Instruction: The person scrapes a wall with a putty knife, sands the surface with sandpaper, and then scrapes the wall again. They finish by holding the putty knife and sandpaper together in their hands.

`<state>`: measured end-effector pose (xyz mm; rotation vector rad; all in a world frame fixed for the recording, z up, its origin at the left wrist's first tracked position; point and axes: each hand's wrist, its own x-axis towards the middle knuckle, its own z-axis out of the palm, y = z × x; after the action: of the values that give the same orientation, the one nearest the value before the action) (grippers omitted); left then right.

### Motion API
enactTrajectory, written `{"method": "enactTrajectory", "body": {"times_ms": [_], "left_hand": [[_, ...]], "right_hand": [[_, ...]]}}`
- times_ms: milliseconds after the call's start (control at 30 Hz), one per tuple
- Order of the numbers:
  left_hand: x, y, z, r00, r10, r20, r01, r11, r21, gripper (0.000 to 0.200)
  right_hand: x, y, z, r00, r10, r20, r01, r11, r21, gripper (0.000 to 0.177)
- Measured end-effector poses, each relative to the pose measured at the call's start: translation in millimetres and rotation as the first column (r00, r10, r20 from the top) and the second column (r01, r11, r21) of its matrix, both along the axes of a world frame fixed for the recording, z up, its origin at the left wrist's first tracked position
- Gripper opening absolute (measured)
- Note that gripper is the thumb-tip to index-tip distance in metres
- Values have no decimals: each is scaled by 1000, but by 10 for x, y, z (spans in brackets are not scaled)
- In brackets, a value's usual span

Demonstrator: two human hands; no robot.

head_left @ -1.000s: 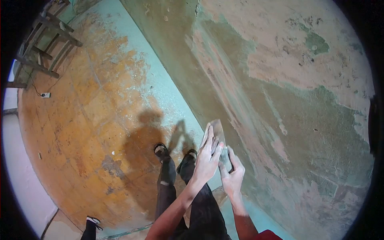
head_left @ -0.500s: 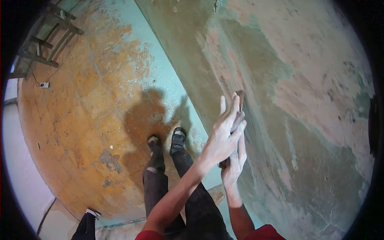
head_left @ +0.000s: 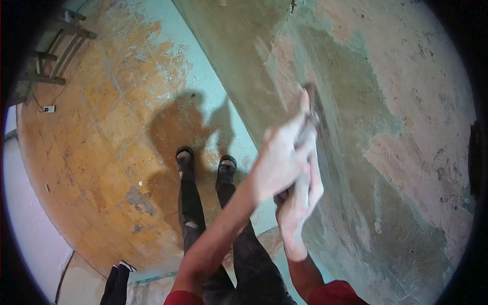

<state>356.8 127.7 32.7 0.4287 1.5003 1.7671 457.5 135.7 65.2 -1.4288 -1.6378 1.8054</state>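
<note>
My left hand (head_left: 282, 157) is blurred by motion, its fingers pressed round a dark, narrow tool (head_left: 311, 96) that lies against the wall. Below and to its right, my right hand (head_left: 300, 203) grips the lower part of the same tool. Most of the tool is hidden by the fingers, and only its brown upper end shows clearly. Around it the wall (head_left: 351, 91) has patches of grey-green coating and bare pinkish plaster, with pale streaks beside the tool.
An orange, worn floor (head_left: 101, 168) spreads at the left. A wooden frame (head_left: 66, 51) stands at the upper left, near a small white socket box (head_left: 49, 109) with a cable. Another person's dark-trousered legs (head_left: 117, 285) show at the lower left.
Both hands and the tool have moved up along the wall. My feet and the shadow appear higher and slightly left, and the other person's legs have shifted a little right.
</note>
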Motion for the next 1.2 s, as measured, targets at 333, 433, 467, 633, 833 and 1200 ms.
{"method": "enactTrajectory", "body": {"times_ms": [333, 433, 467, 633, 833, 1200], "left_hand": [[-625, -118, 254, 914, -255, 315, 313, 939, -146, 58], [-49, -106, -167, 999, -6, 53, -5, 980, 198, 59], [55, -119, -119, 997, -68, 23, 64, 989, 130, 60], [-511, -51, -149, 995, -29, -97, 28, 999, -19, 51], [-199, -70, -63, 997, -11, -73, 17, 996, 82, 62], [-496, -59, -16, 993, -43, -112, 45, 999, 13, 59]], "right_hand": [[-302, 11, -245, 995, 92, -30, -81, 965, 248, 56], [-112, -217, -333, 986, -50, -158, 95, 951, 295, 58], [-77, -237, -235, 987, -61, -151, 110, 932, 345, 59], [-537, 100, -100, 988, 142, 60, -152, 965, 213, 60], [-346, -137, 9, 995, -52, -86, 69, 977, 201, 60], [-463, -44, 106, 998, 54, -22, -49, 984, 170, 62]]}}
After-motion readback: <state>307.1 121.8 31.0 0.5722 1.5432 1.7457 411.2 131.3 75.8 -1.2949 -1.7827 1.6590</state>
